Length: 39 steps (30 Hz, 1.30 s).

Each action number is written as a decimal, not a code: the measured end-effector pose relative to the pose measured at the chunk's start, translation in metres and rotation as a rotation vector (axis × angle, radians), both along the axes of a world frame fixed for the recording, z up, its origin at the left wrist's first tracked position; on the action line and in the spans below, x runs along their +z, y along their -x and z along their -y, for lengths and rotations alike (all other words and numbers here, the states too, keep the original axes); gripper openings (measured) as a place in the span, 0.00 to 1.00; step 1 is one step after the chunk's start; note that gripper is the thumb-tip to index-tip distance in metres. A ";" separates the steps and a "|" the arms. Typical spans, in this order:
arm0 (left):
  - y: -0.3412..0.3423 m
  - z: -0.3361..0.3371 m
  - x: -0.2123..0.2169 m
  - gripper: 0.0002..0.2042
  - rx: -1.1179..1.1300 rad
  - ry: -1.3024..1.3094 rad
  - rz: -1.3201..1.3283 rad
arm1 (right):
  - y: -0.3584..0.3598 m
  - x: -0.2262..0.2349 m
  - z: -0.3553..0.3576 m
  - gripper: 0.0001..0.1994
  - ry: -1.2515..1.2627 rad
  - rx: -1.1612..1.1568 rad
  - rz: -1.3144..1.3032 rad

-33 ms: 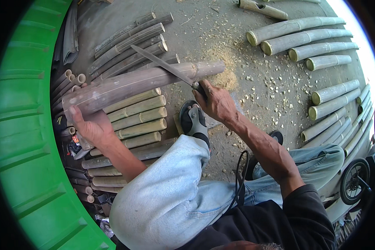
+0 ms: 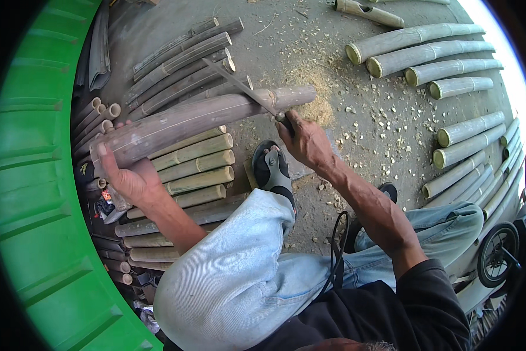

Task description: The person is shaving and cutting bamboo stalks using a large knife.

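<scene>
My left hand (image 2: 133, 182) cradles the near left end of a thick, brownish-grey bamboo piece (image 2: 181, 124), thumb on its near side and fingers curled beneath and behind. The piece slants up to the right across my view, above the floor. In my right hand (image 2: 310, 142) is the dark handle of a long-bladed knife (image 2: 237, 83). Its blade crosses the bamboo close to a node toward the far right end, with the tip pointing up and left. I cannot tell whether the edge bites into the surface.
Pale bamboo lengths (image 2: 196, 167) lie beneath the held piece. Greyer ones (image 2: 178, 69) rest behind it, and several greenish-grey ones (image 2: 427, 55) at the far right. Chips and sawdust (image 2: 320, 108) litter the floor. A green ribbed panel (image 2: 32, 175) borders the left; a small wheel (image 2: 497, 253) stands lower right.
The knife has shifted slightly right in my right hand, its tip farther right than before. The bamboo's left end has moved a touch right along with my left hand.
</scene>
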<state>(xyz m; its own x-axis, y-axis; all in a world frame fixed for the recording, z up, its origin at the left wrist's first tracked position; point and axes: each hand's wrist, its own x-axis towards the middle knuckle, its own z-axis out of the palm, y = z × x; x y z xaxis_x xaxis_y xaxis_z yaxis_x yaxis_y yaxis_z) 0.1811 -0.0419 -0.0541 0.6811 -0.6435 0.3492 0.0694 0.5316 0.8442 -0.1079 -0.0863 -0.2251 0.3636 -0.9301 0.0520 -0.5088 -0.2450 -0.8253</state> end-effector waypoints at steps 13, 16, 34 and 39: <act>0.050 -0.005 0.007 0.19 0.333 -0.052 0.042 | 0.010 -0.021 -0.001 0.11 0.043 -0.180 0.041; 0.056 -0.010 0.011 0.19 0.357 -0.073 0.032 | 0.005 -0.006 -0.023 0.12 0.180 -0.033 0.102; 0.057 -0.020 -0.005 0.26 0.092 -0.018 0.195 | 0.044 -0.034 0.003 0.12 -0.122 -0.208 0.007; 0.052 -0.024 0.001 0.28 0.005 0.043 0.268 | 0.041 -0.027 -0.015 0.15 0.091 -0.057 0.135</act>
